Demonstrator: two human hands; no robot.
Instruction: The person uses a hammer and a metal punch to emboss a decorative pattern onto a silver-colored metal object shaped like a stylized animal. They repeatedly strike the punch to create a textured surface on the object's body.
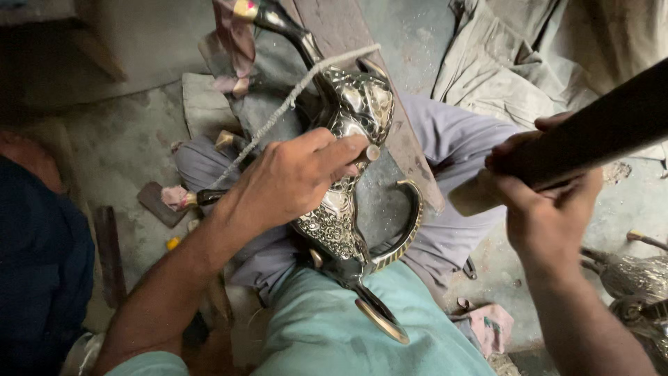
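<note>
A person is steadying an engraved metal ewer [348,160] across the lap while gripping a dark wooden mallet [591,136].

The left hand [296,177] is resting on the ewer's belly, its fingers [341,150] pressed together and pinching a small punch [373,152] against the metal. The right hand [546,202] is wrapping its fingers tightly around the mallet handle, held apart to the right. The ewer is lying tilted on a grey cloth [271,76] over a wooden plank [348,28], spout toward the plank and curved handle [410,223] pointing right. One rope [292,97] is crossing the ewer's neck. Two more metal vessels [630,275] are sitting on the floor [125,146] at the right edge, partly cut off. A pink rag [490,326] is lying near the knee.
</note>
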